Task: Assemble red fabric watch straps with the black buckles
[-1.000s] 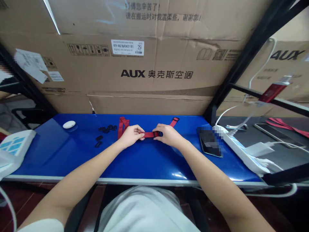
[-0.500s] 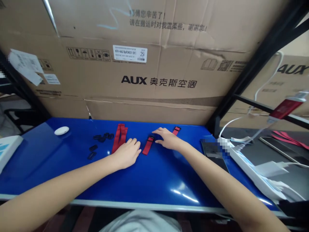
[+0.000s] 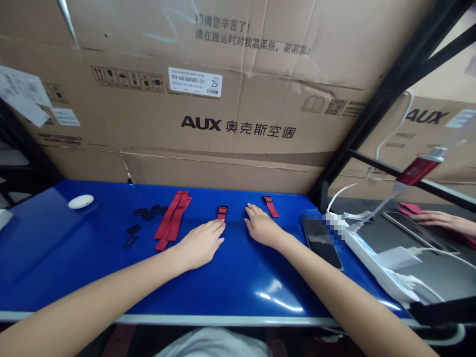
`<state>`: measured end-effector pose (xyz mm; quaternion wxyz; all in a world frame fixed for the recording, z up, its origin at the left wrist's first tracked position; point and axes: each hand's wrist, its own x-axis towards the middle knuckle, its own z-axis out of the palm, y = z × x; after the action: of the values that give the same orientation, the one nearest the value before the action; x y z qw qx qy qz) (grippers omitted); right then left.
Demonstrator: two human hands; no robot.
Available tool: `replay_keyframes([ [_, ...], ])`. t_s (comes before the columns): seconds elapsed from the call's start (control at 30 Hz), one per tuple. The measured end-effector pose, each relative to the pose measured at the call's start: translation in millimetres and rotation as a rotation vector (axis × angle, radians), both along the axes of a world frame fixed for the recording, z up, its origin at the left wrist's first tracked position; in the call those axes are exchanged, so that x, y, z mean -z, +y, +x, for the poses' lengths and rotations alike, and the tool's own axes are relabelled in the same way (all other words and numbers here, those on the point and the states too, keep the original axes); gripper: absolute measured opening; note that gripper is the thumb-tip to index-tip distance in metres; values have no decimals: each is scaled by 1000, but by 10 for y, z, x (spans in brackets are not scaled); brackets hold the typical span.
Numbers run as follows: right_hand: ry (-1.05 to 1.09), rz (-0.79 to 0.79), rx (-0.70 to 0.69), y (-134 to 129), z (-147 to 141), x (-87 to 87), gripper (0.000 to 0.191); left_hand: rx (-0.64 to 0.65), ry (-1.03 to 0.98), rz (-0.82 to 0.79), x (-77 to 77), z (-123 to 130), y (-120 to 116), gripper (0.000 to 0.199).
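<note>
My left hand (image 3: 203, 243) lies over the lower part of a short red strap with a black buckle (image 3: 222, 212) at its far end. Its fingers are stretched out and hide where they meet the strap. My right hand (image 3: 261, 225) rests flat on the blue table, fingers extended, with nothing in it. Just beyond that hand, to the right, lies a second red strap with a black buckle (image 3: 271, 207). Several loose red straps (image 3: 174, 215) lie left of my left hand. Farther left are several black plastic buckles (image 3: 133, 229).
A white oval object (image 3: 81, 202) lies at the table's left. On the right are a dark phone (image 3: 323, 243) and a white power strip (image 3: 375, 263) with cables. A large cardboard box (image 3: 223, 163) stands behind the table. Another person's hand (image 3: 442, 221) shows at far right.
My left hand has moved right onto the buckled strap, away from the loose straps. My right hand has flattened and drawn back from that strap. Another person's hand has appeared at far right.
</note>
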<state>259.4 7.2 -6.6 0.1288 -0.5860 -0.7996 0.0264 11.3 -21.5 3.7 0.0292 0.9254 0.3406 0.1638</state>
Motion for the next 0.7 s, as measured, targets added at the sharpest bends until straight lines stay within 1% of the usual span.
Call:
replay_keyframes([
  [0.1, 26, -63, 21, 41, -167, 5, 61, -99, 28, -11, 4, 96, 113, 49],
  [0.23, 22, -162, 50, 94, -250, -11, 69, -118, 29, -55, -20, 143, 234, 55],
  [0.4, 65, -34, 7, 101, -265, 31, 64, -107, -38, -87, 6, 109, 242, 55],
  [0.5, 88, -10, -48, 50, -277, 18, 60, -104, -57, -98, 34, 68, 245, 56],
  [0.6, 98, 9, -96, -17, -308, -20, 61, -194, -29, -80, 52, 4, 287, 60],
  [0.7, 102, -3, -105, -59, -346, -38, 69, -278, 32, -95, 44, -79, 355, 66],
])
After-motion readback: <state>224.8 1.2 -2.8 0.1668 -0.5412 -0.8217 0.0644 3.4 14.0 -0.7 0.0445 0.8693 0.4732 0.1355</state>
